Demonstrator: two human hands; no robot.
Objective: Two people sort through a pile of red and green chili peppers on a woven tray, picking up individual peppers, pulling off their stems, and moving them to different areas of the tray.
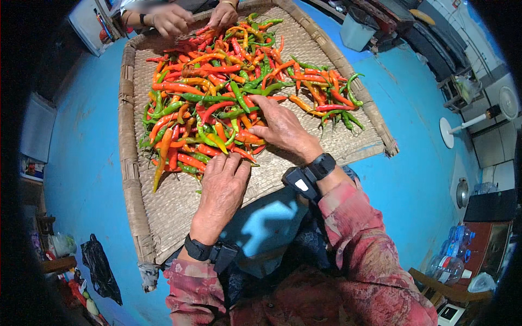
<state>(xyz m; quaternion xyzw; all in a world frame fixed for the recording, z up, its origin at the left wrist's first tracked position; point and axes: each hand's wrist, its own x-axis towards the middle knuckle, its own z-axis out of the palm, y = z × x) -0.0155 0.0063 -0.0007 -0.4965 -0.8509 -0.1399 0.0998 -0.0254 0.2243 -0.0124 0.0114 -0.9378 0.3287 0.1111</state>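
Observation:
A large heap of red, orange and green chili peppers lies on a woven tray with a thick bound rim. My left hand rests at the near edge of the heap, its fingers stretched forward onto the lowest peppers. At the heap's right side is my right hand, thumb and forefinger apart, touching peppers. The tips of its other fingers are hidden. I see no pepper gripped in either hand. A smaller bunch of chili peppers lies apart, to the right of my right hand.
Across the tray, another person's hands work at the far edge of the heap. A white fan stands on the blue floor at right, with water bottles nearer. A black plastic bag lies at lower left.

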